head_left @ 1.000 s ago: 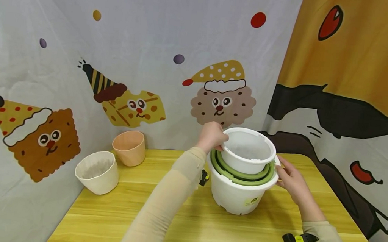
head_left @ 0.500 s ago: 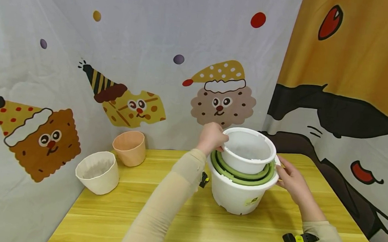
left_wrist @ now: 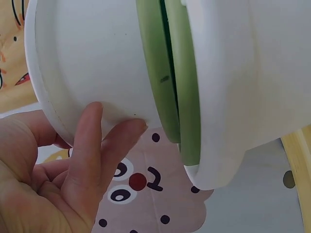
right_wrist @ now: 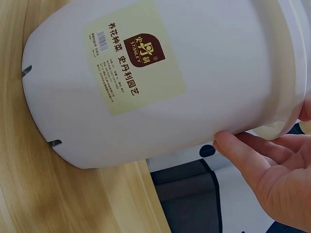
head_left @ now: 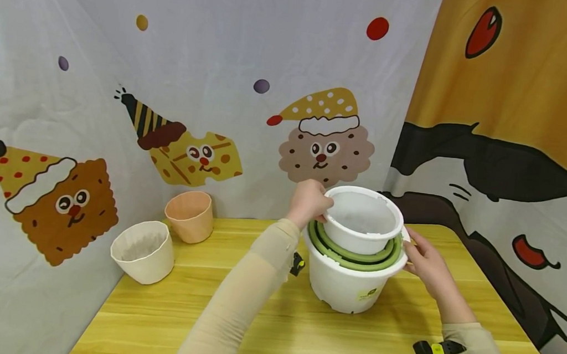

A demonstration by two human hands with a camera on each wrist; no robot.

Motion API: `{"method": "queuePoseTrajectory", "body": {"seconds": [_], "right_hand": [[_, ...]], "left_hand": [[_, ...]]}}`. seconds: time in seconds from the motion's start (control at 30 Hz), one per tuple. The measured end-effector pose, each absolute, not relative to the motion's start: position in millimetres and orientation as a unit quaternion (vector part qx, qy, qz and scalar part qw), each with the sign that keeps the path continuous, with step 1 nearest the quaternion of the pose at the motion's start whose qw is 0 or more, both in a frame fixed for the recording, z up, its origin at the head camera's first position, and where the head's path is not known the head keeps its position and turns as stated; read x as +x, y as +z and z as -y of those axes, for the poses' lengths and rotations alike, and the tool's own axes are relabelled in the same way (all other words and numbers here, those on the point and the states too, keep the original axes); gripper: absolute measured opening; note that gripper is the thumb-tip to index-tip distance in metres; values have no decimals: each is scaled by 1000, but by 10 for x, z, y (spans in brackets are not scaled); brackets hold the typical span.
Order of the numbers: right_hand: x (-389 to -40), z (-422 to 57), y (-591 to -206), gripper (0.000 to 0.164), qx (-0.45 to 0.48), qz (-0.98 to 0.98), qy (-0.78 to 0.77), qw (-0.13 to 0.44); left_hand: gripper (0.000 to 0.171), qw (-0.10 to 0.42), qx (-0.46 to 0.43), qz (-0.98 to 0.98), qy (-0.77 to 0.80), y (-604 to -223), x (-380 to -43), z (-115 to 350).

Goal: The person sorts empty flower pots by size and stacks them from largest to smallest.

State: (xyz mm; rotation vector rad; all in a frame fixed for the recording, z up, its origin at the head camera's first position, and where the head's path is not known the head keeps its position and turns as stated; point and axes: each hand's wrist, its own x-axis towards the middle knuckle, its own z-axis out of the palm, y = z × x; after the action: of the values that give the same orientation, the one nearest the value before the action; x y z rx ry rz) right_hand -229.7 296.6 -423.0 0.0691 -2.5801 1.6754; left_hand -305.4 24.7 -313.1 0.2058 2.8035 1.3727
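A nest of flowerpots stands upright on the wooden table [head_left: 261,331]. On top is a small white flowerpot [head_left: 350,240]; two green flowerpot rims [head_left: 356,265] show below it, all inside a large white flowerpot [head_left: 334,289]. My left hand [head_left: 310,202] pinches the small pot's left rim; in the left wrist view its fingertips [left_wrist: 133,127] lie against that pot's outer wall. My right hand [head_left: 429,265] grips the large pot's right rim, with fingers [right_wrist: 238,148] under the lip in the right wrist view. The large pot's side carries a pale label [right_wrist: 136,53].
Two more flowerpots stand at the table's left edge: a cream one [head_left: 143,257] that leans a little, and a peach one [head_left: 190,222] behind it. A printed cloth [head_left: 213,55] with cartoon figures hangs close behind the table and along its sides.
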Motion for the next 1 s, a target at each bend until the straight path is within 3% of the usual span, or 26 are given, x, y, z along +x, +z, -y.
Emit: {"method": "queuePoseTrajectory", "body": {"seconds": [0.4, 1.0], "right_hand": [[-2297, -2963, -4221, 63, 20, 841, 540, 33], [-2297, -2960, -4232, 62, 21, 837, 546, 35]], "left_hand": [[24, -2, 85, -895, 438, -3185, -3029, -224], [10, -2, 94, -898, 430, -3349, -3044, -196]]}}
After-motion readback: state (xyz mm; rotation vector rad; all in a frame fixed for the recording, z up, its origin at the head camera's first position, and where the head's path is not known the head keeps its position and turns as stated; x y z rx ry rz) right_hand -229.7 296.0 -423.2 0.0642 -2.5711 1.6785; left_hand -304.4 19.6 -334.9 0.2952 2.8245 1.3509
